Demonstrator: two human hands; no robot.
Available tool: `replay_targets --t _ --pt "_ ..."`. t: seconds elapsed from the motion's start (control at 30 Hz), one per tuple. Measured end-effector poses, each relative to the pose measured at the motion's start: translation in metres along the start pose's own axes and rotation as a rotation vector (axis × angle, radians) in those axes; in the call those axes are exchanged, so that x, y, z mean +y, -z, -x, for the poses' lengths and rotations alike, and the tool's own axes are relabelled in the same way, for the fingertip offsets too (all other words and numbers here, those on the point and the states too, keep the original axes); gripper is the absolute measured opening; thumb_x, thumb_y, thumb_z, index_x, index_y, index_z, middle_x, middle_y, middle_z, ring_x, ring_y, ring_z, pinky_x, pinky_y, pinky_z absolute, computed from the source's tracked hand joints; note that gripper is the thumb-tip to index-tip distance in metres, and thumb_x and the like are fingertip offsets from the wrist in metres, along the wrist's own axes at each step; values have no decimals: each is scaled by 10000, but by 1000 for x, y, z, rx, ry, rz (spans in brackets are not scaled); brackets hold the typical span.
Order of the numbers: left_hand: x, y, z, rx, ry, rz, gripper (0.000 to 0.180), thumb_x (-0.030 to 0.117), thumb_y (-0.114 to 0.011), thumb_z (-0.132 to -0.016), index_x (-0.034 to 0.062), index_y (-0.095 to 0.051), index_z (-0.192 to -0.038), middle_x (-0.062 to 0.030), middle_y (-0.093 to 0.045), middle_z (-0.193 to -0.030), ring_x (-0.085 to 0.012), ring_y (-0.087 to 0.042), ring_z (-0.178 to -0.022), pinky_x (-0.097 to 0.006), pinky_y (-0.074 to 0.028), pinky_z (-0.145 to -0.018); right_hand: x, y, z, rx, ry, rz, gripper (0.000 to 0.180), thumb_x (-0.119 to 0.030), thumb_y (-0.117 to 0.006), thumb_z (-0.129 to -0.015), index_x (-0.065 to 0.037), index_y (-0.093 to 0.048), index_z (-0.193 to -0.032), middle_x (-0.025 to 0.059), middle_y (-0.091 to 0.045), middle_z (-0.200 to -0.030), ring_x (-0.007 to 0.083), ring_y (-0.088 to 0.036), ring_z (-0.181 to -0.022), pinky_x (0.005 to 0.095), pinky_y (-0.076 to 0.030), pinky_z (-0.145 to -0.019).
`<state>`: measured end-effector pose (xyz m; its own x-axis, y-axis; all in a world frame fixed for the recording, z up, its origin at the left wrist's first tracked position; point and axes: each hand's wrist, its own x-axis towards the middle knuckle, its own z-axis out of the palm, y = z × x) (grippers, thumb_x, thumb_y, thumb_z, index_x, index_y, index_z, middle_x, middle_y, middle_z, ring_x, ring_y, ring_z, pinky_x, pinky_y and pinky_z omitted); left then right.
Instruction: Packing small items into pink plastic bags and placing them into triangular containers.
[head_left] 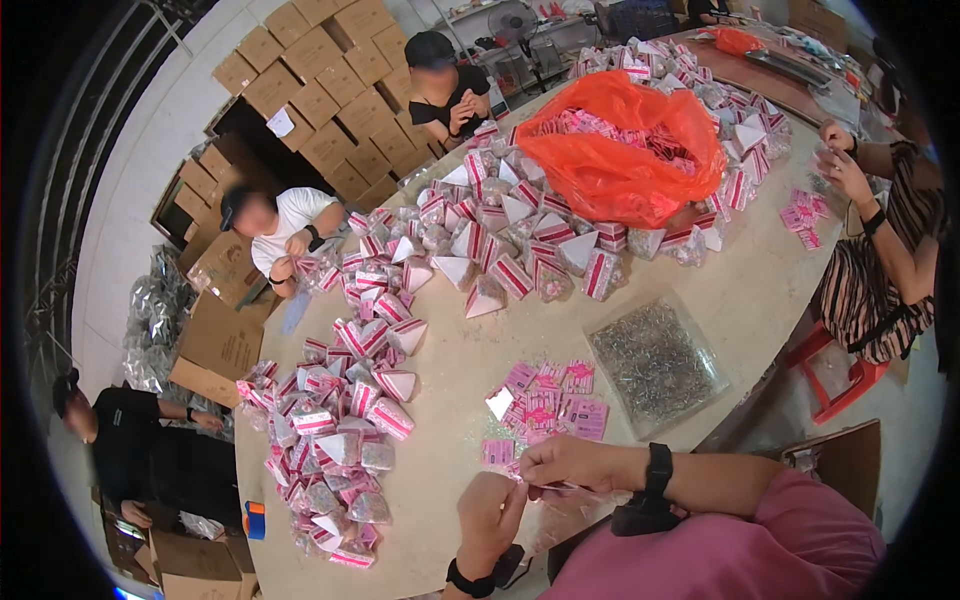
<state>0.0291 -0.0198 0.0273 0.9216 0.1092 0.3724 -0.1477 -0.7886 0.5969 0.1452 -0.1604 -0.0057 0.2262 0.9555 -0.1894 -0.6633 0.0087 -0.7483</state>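
Head view, left hand (490, 518) beside right hand (570, 464), held piece (566, 487) (mostly hidden)

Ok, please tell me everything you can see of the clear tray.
The clear tray is roughly square, low-walled and seemingly plastic. It appears uncovered and lies flat on the pale table, near its edge, to the right of the pink cards. Many small, metallic-looking pieces cover its bottom.
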Motion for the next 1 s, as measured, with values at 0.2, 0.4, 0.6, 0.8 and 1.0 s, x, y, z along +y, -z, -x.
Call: replay_targets --t 0.2,0.4,0.6,0.8,1.0 --pt "-6 -15 0 7 491 428 146 73 -600 -834 14 -556 -708 -35 -536 -626 -116 -475 -544 -254 -364 -503 -3 -8 0 171 179 576 83 -86 -559 -880 -23 -566 -933 35 -608 -826 104 -565 -746 242 -454 -632" --pt "-8 -30 -2 80 693 1075 168 122 -565 -861 24 -571 -725 -26 -548 -637 -89 -436 -537 -227 -340 -510 -7 -14 14 316 433 1078 165 -173 -562 -828 -29 -530 -902 124 -596 -773 306 -597 -728 402 -453 -611" --pt "-19 -37 -19 -97 639 891 232 175 -541 -897 1 -573 -747 -10 -521 -629 -77 -454 -557 -223 -344 -507 -6 3 14 348 472 1294 100 -132 -500 -848 -35 -525 -849 139 -601 -794 340 -601 -774 429 -464 -631" --pt "-63 -17 -111 -188 542 535 132 135 -575 -851 11 -580 -804 2 -544 -650 -63 -491 -582 -217 -393 -519 -15 29 18 455 479 762 147 -134 -569 -858 -19 -627 -928 108 -613 -751 199 -601 -679 317 -470 -604" --pt "-167 -36 -239 -99 30 -271 504 119 -691 -727 28 -486 -1179 -144 -547 -1085 -239 -565 -934 -364 -495 -730 -31 46 27 457 50 344 164 -109 -604 -857 -24 -653 -988 -6 -587 -697 13 -453 -539 187 -349 -442"
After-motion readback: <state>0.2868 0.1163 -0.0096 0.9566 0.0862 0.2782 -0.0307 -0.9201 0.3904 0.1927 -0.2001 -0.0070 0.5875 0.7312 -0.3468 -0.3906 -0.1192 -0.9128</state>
